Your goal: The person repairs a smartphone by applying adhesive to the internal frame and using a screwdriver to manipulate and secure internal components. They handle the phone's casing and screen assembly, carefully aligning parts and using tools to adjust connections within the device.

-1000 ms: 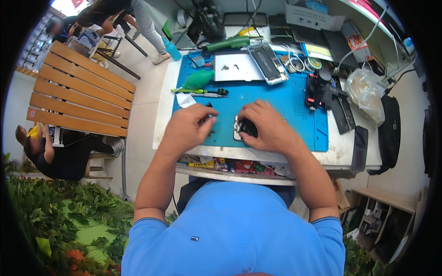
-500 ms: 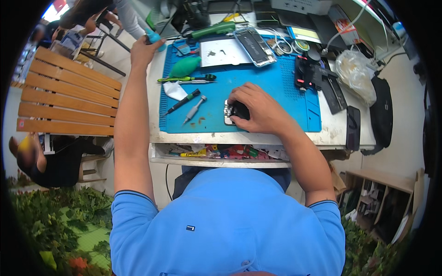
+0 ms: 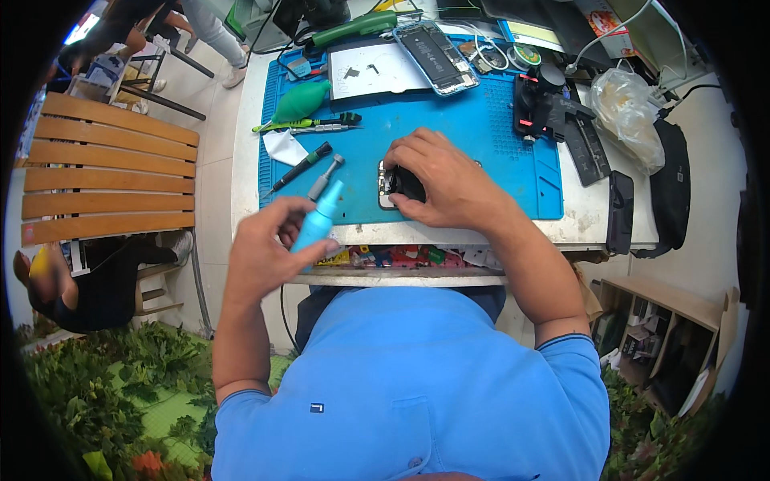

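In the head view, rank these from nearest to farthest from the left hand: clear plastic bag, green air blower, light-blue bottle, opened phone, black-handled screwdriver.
1. light-blue bottle: in the left hand
2. black-handled screwdriver: just beyond, on the mat
3. green air blower: mat's far left
4. opened phone: far edge
5. clear plastic bag: far right

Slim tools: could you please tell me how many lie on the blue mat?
4: a green-and-black tool and a silver tool beside the green bulb, then a black tool and a grey tool nearer the left hand. Others may be hidden.
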### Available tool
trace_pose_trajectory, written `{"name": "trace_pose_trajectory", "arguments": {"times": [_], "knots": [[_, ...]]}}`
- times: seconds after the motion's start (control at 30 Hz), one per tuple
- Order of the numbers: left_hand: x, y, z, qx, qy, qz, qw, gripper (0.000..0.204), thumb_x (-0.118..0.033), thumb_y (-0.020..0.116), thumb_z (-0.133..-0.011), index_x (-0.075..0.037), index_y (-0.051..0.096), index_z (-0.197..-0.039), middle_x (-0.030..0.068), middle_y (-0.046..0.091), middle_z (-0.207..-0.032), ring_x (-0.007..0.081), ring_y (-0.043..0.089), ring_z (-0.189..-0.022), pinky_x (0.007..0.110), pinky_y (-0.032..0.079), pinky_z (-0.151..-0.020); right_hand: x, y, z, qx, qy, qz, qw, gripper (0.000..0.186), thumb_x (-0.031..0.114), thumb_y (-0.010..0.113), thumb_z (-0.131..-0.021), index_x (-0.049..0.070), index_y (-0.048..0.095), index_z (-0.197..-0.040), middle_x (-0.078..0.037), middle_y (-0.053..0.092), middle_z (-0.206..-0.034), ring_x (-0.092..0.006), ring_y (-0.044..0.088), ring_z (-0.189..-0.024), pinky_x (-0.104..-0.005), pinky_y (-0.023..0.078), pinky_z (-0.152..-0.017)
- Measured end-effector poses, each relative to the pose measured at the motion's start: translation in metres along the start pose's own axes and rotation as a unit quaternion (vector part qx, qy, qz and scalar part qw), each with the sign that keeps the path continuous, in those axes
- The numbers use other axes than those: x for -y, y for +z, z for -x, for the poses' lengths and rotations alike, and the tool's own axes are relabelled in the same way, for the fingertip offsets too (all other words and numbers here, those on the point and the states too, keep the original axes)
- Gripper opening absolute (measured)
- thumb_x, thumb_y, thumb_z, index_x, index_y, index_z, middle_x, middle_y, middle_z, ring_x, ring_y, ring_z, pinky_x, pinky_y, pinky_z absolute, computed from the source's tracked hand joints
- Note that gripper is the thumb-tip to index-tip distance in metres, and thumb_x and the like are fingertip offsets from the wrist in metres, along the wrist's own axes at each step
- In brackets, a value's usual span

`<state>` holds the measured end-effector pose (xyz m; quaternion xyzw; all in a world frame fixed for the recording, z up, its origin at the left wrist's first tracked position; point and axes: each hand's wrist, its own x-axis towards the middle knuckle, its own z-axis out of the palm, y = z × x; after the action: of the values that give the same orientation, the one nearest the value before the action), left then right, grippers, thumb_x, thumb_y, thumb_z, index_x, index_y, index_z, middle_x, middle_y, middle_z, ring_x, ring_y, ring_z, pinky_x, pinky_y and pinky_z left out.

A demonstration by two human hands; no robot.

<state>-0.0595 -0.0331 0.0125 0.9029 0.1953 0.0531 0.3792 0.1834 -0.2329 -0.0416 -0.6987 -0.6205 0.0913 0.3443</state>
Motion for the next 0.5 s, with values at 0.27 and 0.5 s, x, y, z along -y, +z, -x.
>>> {"name": "trace_pose_trajectory", "arguments": {"times": [0.27, 0.5], "knots": [[-0.013, 0.018, 0.006, 0.013, 0.013, -0.077, 0.997, 0.049, -0.025, 0.101, -0.075, -0.002, 0.077, -0.112, 0.0059, 0.077, -0.088, 0.0109, 0.066, -0.070, 0.028, 0.055, -0.066, 0.001, -0.001, -0.002, -0.001, -0.007, 0.004, 1.000, 0.037, 0.016, 0.083, -0.083, 0.006, 0.069, -0.116, -0.009, 0.070, -0.118, -0.0317, 0.063, -0.116, -0.0451, 0.052, -0.104], [-0.021, 0.018, -0.001, 0.014, 0.034, -0.113, 0.993, 0.046, -0.028, 0.100, -0.075, -0.006, 0.078, -0.109, 0.0055, 0.073, -0.083, 0.0147, 0.066, -0.068, 0.030, 0.055, -0.065, -0.001, 0.002, 0.000, -0.009, -0.009, -0.002, 1.000, 0.037, 0.016, 0.083, -0.083, 0.007, 0.069, -0.116, -0.009, 0.070, -0.117, -0.0320, 0.062, -0.117, -0.0455, 0.052, -0.105]]}}
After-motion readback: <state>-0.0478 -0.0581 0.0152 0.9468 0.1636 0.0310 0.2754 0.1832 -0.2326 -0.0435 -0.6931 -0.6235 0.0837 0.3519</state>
